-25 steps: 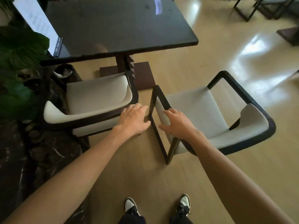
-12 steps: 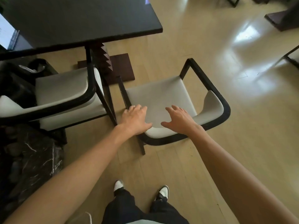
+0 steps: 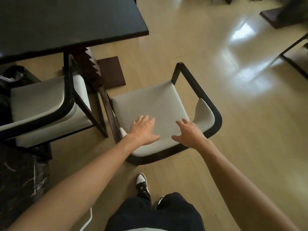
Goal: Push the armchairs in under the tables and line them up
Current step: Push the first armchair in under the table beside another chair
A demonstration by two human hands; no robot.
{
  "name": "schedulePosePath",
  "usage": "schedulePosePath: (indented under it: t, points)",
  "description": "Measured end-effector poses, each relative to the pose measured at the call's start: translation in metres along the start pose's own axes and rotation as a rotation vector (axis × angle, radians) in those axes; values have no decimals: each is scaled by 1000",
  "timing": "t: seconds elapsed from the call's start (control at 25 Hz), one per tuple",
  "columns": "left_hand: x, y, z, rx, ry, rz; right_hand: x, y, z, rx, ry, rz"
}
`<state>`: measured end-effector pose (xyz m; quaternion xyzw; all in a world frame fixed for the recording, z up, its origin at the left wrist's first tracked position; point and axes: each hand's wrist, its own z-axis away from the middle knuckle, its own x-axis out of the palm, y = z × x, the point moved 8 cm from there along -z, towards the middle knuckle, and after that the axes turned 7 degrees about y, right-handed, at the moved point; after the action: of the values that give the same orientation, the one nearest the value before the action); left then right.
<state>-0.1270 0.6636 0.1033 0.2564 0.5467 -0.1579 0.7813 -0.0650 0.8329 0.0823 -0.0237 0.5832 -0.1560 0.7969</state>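
A black-framed armchair with a pale cushion [image 3: 150,100] stands on the wooden floor, right of the dark table [image 3: 66,22] and clear of its edge. Its curved backrest faces me. My left hand [image 3: 142,130] and my right hand [image 3: 190,132] hover over the backrest's top with fingers spread, gripping nothing; whether they touch it I cannot tell. A second armchair [image 3: 41,104] of the same kind stands on the left, its front tucked under the table edge, close beside the first.
The table's dark pedestal and brown base plate [image 3: 111,70] sit between the two chairs. A black marble ledge [image 3: 20,177] runs along the left. Another chair frame [image 3: 293,57] and another table's base [image 3: 283,15] stand at the right. My feet are just behind the chair.
The right armchair has turned so its back faces me rather than its side. My hands went from its arm frame to over the backrest. I have stepped round behind it.
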Motion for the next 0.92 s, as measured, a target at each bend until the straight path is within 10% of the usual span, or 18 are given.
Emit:
schedulePosePath:
  t: [0.92]
  points:
    - [194, 38, 4, -430, -236, 44, 131, 96, -30, -385, -249, 333]
